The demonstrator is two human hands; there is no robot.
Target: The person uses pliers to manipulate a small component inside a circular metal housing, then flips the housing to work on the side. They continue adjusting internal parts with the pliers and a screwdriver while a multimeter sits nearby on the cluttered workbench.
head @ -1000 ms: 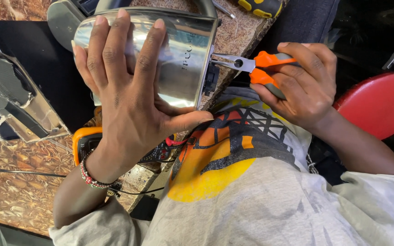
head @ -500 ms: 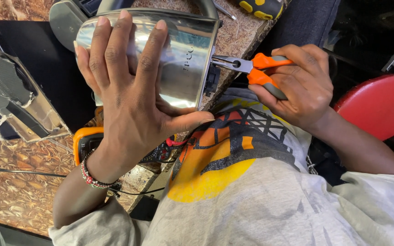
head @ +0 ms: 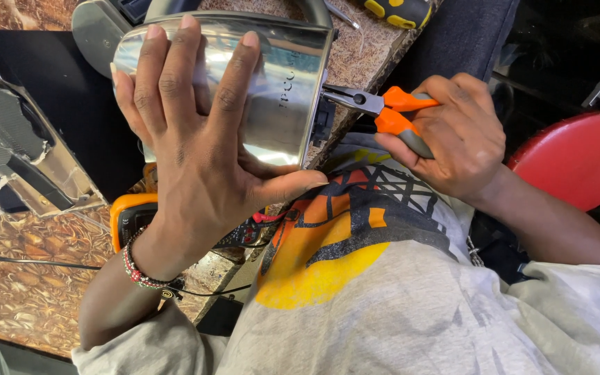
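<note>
— Where's the steel kettle (head: 282, 83)?

— At twelve o'clock, on its side at the counter's (head: 362, 62) edge. The left hand (head: 196, 146) lies flat against it, fingers spread, thumb under.

— And the right hand (head: 456, 135)?

— At two o'clock, closed around orange-handled pliers (head: 383, 107), whose tips meet the kettle's base. An orange meter (head: 130, 215) sits at nine.

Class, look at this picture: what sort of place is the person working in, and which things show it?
Probably a small repair bench. The right hand works orange-handled pliers at a steel kettle body braced by the left hand; an orange multimeter lies on the patterned worktop.
</note>
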